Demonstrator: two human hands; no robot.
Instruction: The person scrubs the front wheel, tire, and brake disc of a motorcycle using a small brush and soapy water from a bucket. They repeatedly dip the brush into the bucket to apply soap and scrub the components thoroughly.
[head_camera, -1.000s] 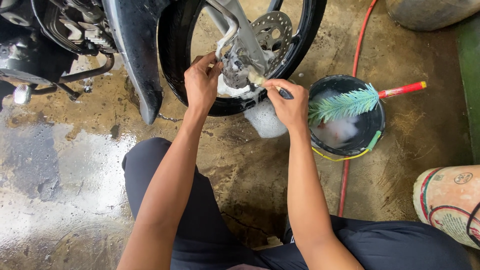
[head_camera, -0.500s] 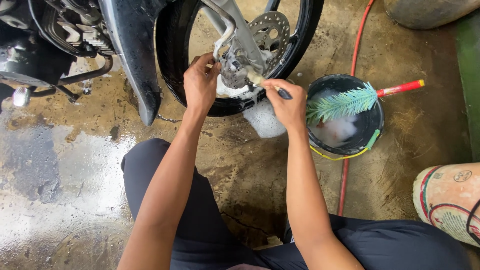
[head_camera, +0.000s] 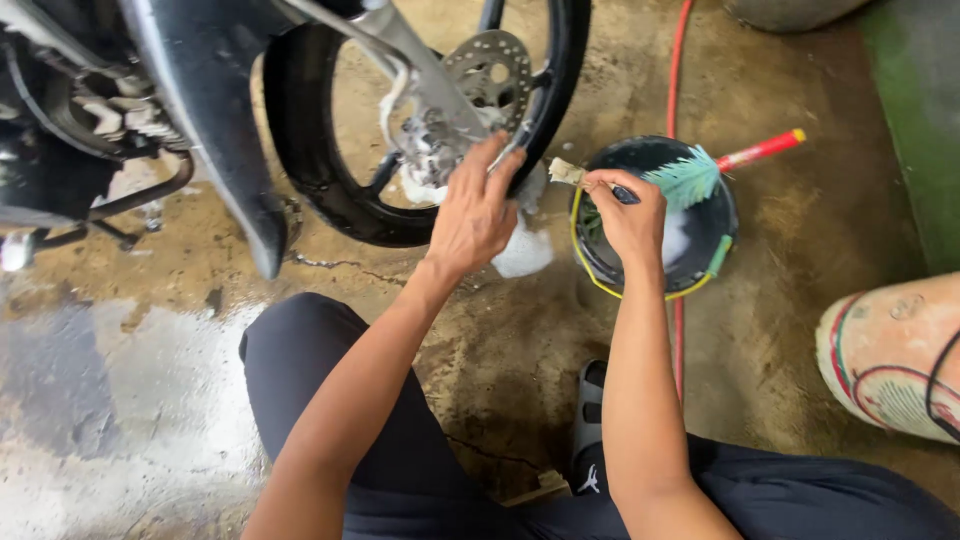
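Washing of the motorcycle front wheel (head_camera: 420, 130) appears part-way, judged from the foam: white suds cling to the hub and fork foot beside the brake disc (head_camera: 490, 68), and a clump of foam (head_camera: 522, 250) lies on the floor under the rim; the tyre and the far spokes show no suds, so those look not yet scrubbed, and nothing looks rinsed.

Left hand (head_camera: 478, 205): fingers spread and laid against the tyre and rim at the sudsy hub; it rests there and grasps nothing.

Right hand (head_camera: 630, 210): clenched around the dark handle of a small paintbrush (head_camera: 570, 173); pale bristles point left toward the rim, just beside it; the hand sits over the near edge of the black bucket (head_camera: 720, 250).

Bucket: round, black, yellow rim line, soapy water inside; a teal bristle brush with red handle (head_camera: 700, 172) lies across it.

Red hose (head_camera: 680, 60) runs along the floor past the bucket.

Packages and labels: none legible; lower right, a pale rounded container (head_camera: 885, 355) with red ring markings, wording too small to tell.

Floor (head_camera: 130, 400): wet concrete, glare at left.
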